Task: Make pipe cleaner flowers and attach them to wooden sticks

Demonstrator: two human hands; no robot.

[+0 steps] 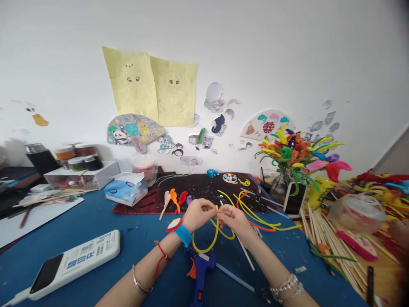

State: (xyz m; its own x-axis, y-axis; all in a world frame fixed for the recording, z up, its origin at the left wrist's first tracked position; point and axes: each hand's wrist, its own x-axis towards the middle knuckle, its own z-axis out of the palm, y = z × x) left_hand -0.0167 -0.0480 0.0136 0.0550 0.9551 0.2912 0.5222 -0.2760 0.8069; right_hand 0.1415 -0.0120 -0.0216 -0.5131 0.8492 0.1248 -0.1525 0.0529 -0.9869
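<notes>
A yellow pipe cleaner hangs in loops between my hands over the blue tabletop. My left hand pinches it with thumb and forefinger. Close against that, my right hand pinches the same pipe cleaner, fingertips nearly touching the left ones. Directly below lies a blue hot glue gun with an orange trigger and a pale glue stick beside it. A thin wooden stick lies under my right hand. More yellow pipe cleaners spread behind it. Pink, orange and red pipe-cleaner petals lie beyond my left hand.
Scissors lie behind my right hand. A vase of pipe-cleaner flowers and a propped phone stand at right, near many wooden sticks. At left are a tissue pack and a white power bank.
</notes>
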